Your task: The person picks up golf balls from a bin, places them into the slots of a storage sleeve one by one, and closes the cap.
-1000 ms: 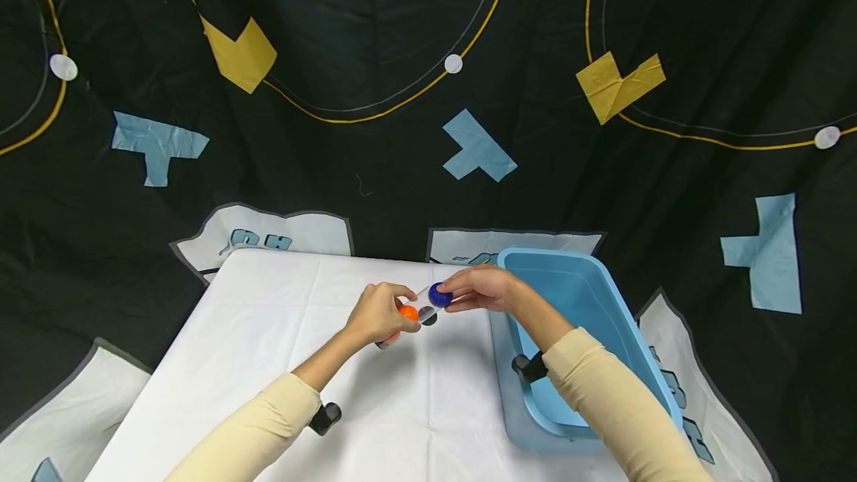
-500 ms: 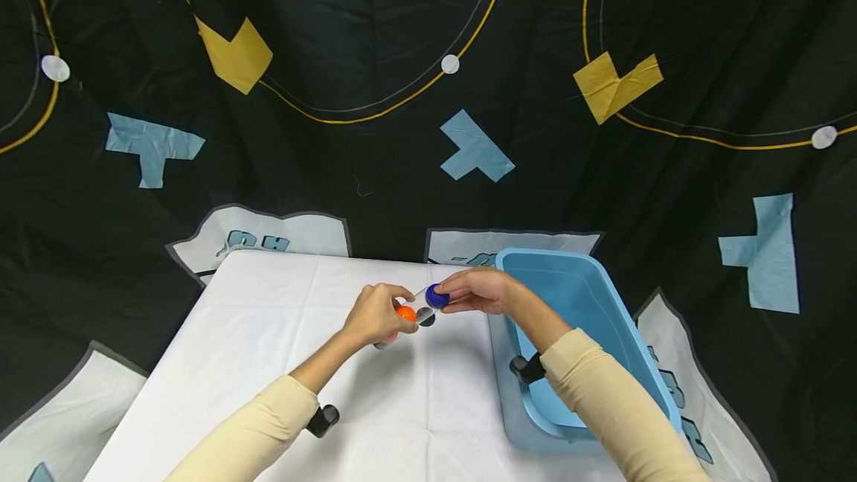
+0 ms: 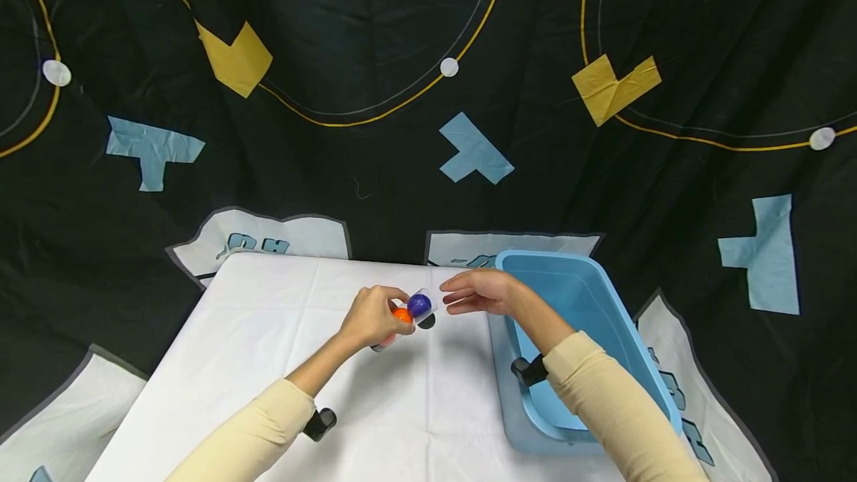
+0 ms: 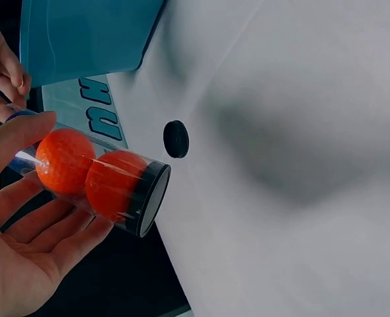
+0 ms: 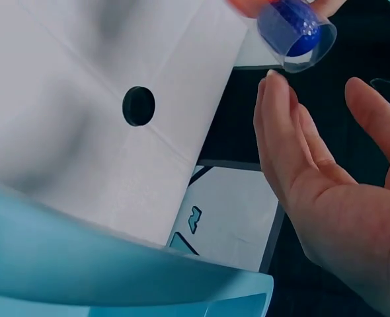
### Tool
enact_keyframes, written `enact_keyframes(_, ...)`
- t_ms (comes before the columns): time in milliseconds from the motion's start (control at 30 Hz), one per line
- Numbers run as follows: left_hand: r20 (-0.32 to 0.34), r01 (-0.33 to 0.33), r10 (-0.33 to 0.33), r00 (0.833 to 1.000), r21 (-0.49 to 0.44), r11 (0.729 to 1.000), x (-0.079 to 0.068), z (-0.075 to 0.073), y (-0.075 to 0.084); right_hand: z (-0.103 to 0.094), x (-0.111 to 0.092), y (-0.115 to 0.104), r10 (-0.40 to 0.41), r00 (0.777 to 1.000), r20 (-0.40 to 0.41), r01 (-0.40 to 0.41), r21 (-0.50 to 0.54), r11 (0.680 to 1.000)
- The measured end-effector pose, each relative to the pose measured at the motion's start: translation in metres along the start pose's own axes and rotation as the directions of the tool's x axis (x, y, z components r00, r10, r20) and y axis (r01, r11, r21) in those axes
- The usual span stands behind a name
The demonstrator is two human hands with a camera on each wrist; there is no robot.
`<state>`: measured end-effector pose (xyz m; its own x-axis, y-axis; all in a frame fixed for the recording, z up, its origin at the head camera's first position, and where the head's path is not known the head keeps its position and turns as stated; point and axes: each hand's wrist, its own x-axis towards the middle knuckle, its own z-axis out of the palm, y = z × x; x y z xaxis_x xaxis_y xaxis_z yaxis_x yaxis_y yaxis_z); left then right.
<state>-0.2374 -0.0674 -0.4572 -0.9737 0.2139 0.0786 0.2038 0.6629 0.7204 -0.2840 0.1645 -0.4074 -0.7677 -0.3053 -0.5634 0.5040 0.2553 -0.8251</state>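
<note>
My left hand (image 3: 375,314) grips a clear plastic tube (image 4: 102,173), tilted above the white table. Inside it sit two orange balls (image 4: 65,160) and a blue ball (image 3: 419,306) near the uncapped end. A black cap closes the tube's other end. Just off the uncapped mouth, my right hand (image 3: 483,291) holds nothing, its fingers extended and thumb apart in the right wrist view. A loose round black cap (image 5: 139,105) lies on the table below the tube.
A light blue plastic bin (image 3: 509,407) stands on the table's right side, under my right forearm. The white-covered table (image 3: 268,363) ends at a black cloth backdrop (image 3: 375,192) with taped shapes.
The blue ball has left my right fingertips and slid down into the tube, toward the orange balls. My right hand has let go; my left hand keeps its grip.
</note>
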Motion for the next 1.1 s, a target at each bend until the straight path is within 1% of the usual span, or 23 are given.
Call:
enact_keyframes(100,-0.006,0.010,-0.010,1.000,-0.005,1.000,-0.003,-0.001,-0.005,0.000,-0.001,0.000,-0.013,1.000,-0.018,0.012,-0.023,1.000)
enact_keyframes(367,-0.046,0.053,-0.053,0.998,-0.001,0.999,-0.011,-0.007,-0.018,0.003,0.001,-0.001,-0.053,0.999,-0.009,0.053,-0.052,0.997)
enact_keyframes(500,-0.050,0.056,-0.056,0.997,-0.002,0.998,-0.012,-0.010,-0.023,0.009,0.002,-0.005,-0.085,0.996,-0.041,0.081,-0.094,0.992)
enact_keyframes(567,-0.053,0.061,-0.062,0.997,-0.005,0.998,-0.014,-0.012,-0.025,0.014,0.004,-0.006,-0.113,0.991,-0.075,0.101,-0.147,0.984)
enact_keyframes(633,-0.065,0.072,-0.072,0.995,-0.004,0.997,-0.015,-0.014,-0.028,0.021,0.008,-0.006,-0.150,0.981,-0.127,0.120,-0.213,0.970)
enact_keyframes(700,-0.072,0.086,-0.086,0.994,-0.005,0.996,-0.016,-0.016,-0.032,0.029,0.013,-0.004,-0.184,0.963,-0.196,0.130,-0.260,0.957)
enact_keyframes(767,-0.073,0.094,-0.094,0.993,-0.005,0.996,-0.018,-0.017,-0.034,0.036,0.018,-0.001,-0.223,0.937,-0.270,0.139,-0.296,0.945)
enact_keyframes(933,-0.069,0.106,-0.106,0.992,-0.012,0.994,-0.022,-0.018,-0.039,0.046,0.033,0.009,-0.304,0.859,-0.411,0.172,-0.329,0.929)
enact_keyframes(1100,-0.083,0.115,-0.116,0.990,-0.013,0.993,-0.022,-0.022,-0.040,0.053,0.045,0.021,-0.370,0.781,-0.504,0.163,-0.407,0.899)
